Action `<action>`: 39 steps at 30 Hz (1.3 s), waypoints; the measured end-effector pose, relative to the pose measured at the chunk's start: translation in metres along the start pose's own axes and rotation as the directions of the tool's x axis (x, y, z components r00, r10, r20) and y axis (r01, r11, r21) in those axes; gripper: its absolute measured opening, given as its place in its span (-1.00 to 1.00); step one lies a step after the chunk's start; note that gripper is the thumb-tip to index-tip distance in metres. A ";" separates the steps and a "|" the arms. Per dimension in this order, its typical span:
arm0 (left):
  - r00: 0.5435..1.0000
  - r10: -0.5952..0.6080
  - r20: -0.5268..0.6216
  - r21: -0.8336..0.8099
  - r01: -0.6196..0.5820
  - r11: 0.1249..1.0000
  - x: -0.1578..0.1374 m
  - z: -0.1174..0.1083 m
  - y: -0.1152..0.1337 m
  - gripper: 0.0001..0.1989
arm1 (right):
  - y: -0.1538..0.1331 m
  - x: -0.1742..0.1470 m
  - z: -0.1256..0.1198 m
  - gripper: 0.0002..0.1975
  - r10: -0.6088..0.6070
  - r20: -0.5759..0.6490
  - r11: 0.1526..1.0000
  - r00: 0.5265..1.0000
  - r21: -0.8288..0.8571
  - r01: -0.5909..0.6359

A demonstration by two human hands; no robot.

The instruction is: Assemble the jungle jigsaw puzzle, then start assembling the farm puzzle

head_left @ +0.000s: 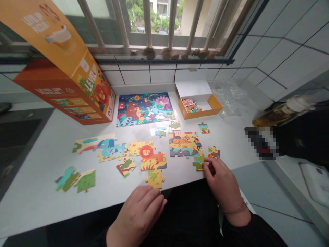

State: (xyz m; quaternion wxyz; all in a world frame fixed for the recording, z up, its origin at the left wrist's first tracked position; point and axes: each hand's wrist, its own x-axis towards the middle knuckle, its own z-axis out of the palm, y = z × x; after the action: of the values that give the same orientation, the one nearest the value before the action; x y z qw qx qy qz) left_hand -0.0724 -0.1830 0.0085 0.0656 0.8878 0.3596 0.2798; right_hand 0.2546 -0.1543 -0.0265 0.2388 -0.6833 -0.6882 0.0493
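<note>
your right hand pinches a green-and-yellow cardboard puzzle piece at the five o'clock corner of the joined animal section on the white bench, left hand resting loosely curled, empty; seating it looks to need a slight turn.

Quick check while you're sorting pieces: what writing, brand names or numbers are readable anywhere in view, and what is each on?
"LEVEL UP! PUZZLES": top face of the orange puzzle box, readable but slanted.
"LEVEL UP": box's end face, above the lion picture.
"LEVEL UP! PUZZLES": box's long side, small and only roughly legible.
"3": box's end face, low corner, faint.
Finished puzzle sheet, small open box, bottle: no readable text.
Pixelated patch: unreadable.
</note>
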 end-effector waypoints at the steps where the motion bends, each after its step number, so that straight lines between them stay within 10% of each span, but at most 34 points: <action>1: 0.999 -0.029 -0.028 0.032 0.030 0.999 -0.009 -0.001 -0.004 -0.86 | -0.002 -0.001 -0.001 -0.79 0.001 -0.010 1.000 1.000 0.002 -0.001; 13: 1.000 -0.003 0.022 0.093 0.001 0.996 -0.046 0.008 -0.028 -0.63 | -0.068 -0.036 0.005 -0.90 -0.200 0.101 0.955 0.974 0.242 0.171; 23: 0.994 0.073 -0.076 0.013 -0.072 0.997 -0.032 0.014 -0.012 -0.71 | -0.101 -0.047 0.022 -0.74 -0.527 0.198 0.833 0.827 0.311 0.457; 31: 0.984 -0.150 -0.091 0.015 0.152 0.988 -0.037 -0.001 -0.032 -0.64 | -0.060 -0.045 0.002 -0.44 -0.549 0.014 0.796 0.836 0.313 0.518; 35: 0.943 -0.320 -0.089 0.160 0.331 0.930 -0.049 -0.015 -0.063 -0.63 | -0.017 -0.029 -0.021 -0.55 -0.372 -0.177 0.912 0.911 0.111 0.394; 39: 0.962 -0.275 0.007 0.238 0.265 0.934 -0.063 -0.026 -0.080 -0.63 | 0.034 0.008 -0.038 -0.75 -0.200 -0.319 0.955 0.926 -0.275 0.112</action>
State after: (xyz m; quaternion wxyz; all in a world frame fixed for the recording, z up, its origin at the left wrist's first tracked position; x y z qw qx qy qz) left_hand -0.1715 -0.1694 -0.0240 0.0051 0.8369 0.5071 0.2058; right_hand 0.3011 -0.1548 -0.0043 0.2697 -0.6488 -0.6890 -0.1775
